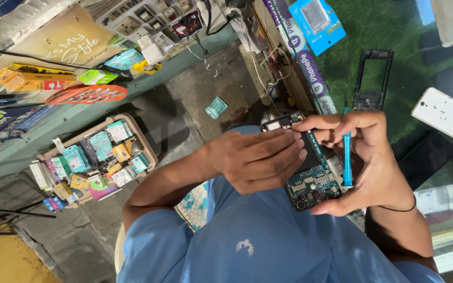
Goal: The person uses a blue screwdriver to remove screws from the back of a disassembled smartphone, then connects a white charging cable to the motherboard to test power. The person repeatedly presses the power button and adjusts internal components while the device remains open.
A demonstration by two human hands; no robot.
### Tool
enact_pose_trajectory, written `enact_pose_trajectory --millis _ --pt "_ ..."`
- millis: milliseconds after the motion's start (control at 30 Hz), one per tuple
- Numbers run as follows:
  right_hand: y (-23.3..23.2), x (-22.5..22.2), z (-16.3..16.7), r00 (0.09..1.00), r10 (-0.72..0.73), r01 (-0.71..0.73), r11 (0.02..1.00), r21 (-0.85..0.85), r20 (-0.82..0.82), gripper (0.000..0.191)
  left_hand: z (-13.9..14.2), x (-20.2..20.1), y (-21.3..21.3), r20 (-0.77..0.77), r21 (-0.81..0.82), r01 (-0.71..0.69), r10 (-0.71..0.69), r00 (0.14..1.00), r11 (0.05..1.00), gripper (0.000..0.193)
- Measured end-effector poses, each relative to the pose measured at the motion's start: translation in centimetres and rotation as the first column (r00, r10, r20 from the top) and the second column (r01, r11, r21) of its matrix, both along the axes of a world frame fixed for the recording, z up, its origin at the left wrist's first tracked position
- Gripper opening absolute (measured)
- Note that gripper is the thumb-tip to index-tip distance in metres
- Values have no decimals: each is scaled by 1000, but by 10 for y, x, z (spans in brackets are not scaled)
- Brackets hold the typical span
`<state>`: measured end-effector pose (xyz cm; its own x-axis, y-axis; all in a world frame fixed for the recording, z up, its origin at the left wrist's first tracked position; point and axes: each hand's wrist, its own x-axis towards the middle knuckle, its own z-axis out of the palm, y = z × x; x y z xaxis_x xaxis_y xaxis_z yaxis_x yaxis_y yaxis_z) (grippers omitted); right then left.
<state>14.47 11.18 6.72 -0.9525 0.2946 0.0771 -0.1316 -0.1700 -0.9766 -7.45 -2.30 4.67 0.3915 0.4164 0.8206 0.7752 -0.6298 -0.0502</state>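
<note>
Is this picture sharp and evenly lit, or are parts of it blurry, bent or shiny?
Head view: the hands, left hand and right hand, and the opened phone are sharp in soft daylight; the wide lens bends the shelf at the left edge; the glass counter on the right shows pale reflections; the floor lies in dim shade.

Your one camera sits on your head, looking steeply down, close over your hands (310,162) and lap, with the floor (195,94) beyond and the worktop's (394,52) edge alongside.
</note>
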Motion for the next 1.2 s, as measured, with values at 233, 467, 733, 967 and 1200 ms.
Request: enact_pose_trajectory --millis 233,467,733,967,1200 --pt "0 -1 -2 1000 -12 12 1000 15 0 101 0 1 1 33 -22 18 -17 999 1000 19" --pt "-1 -2 1 999 -32 32 994 105 -1 103 -3 0 3 72 -29 54 -52 996 998 20" --pt "-8 -4 3 995 -93 98 970 221 -35 102 -6 -1 0 81 -57 48 -43 996 997 23" --pt "-10 -4 3 994 -107 111 966 236 -31 102 -7 -2 -1 118 -76 82 -72 990 994 24" --pt "-12 -3 2 995 -100 104 965 241 -29 104 -7 -1 -3 161 -105 103 -85 983 989 25"
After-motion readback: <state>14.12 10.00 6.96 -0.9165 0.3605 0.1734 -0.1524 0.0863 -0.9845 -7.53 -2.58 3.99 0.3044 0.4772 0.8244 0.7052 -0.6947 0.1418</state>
